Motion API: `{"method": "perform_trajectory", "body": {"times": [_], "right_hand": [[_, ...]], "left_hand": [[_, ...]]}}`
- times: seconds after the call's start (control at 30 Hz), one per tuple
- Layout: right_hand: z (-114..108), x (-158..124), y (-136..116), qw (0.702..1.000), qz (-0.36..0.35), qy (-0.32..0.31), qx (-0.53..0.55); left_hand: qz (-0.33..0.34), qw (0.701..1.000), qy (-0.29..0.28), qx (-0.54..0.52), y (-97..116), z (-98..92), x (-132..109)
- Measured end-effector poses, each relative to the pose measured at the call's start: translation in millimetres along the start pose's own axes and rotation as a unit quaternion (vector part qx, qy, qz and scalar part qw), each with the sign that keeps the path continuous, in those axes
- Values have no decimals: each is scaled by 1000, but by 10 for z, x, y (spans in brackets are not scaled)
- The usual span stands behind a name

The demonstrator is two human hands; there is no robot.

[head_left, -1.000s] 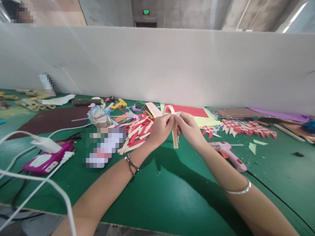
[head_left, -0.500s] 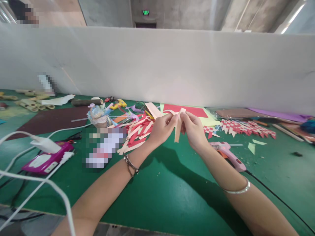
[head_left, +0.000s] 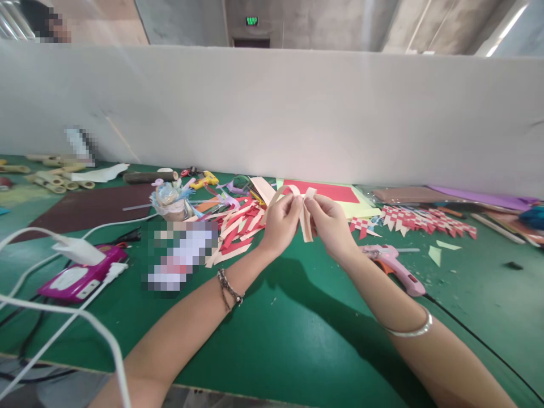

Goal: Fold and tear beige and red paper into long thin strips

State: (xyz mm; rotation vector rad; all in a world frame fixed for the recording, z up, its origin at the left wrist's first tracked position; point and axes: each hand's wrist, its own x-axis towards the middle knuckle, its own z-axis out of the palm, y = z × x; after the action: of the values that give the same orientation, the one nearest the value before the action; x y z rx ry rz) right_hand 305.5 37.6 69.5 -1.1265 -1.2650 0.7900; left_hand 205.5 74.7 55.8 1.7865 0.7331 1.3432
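Observation:
Pale peach paper strips (head_left: pixel 306 225) are pinched between both hands above the green table. My left hand (head_left: pixel 281 225) is closed on them, thumb and forefinger together, with one strip curving in a loop over its knuckles. My right hand (head_left: pixel 327 224) is closed on the same strips just to the right, its fingertips close to the left ones. One end hangs down between the hands; how the strips cross is partly hidden by the fingers. A pile of red and peach paper strips (head_left: pixel 238 231) lies left of my left hand. Red-and-white woven paper pieces (head_left: pixel 425 220) lie to the right.
A pink glue gun (head_left: pixel 395 267) lies beside my right forearm, its black cord trailing right. At left are a magenta power strip (head_left: pixel 80 277) with white cables and a blurred-out phone-like object (head_left: pixel 182 258). Red paper (head_left: pixel 323 191) lies behind the hands, before a white partition (head_left: pixel 272 113).
A strip now arches in a visible loop above my left hand. The hanging end has turned slightly, and both hands have shifted a little.

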Motion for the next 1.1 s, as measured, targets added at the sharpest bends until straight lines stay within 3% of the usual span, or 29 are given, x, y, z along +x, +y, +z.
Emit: {"method": "perform_trajectory", "body": {"times": [0.17, 0.37, 0.5, 0.6, 0.77, 0.9, 1.1], "right_hand": [[-2, -9, 6, 1000, -7, 20, 9], [6, -19, -29, 1000, -11, 0, -15], [38, -30, -17, 1000, -9, 10, 2], [52, -29, 12, 999, -2, 26, 43], [31, -23, 16, 998, 3, 23, 58], [18, -34, -29, 1000, -29, -6, -6], [48, -67, -95, 997, -50, -1, -57]], "left_hand": [[43, 998, -29, 41, -8, 8, -16], [67, 992, -5, 109, -14, -30, 3], [37, 997, 25, 56, -2, -5, 1], [20, 999, 18, 20, 5, 11, -2], [86, 993, 3, 82, -18, -6, -7], [114, 987, 25, 113, -26, -23, -21], [54, 997, 46, 38, 47, 20, -44]]}}
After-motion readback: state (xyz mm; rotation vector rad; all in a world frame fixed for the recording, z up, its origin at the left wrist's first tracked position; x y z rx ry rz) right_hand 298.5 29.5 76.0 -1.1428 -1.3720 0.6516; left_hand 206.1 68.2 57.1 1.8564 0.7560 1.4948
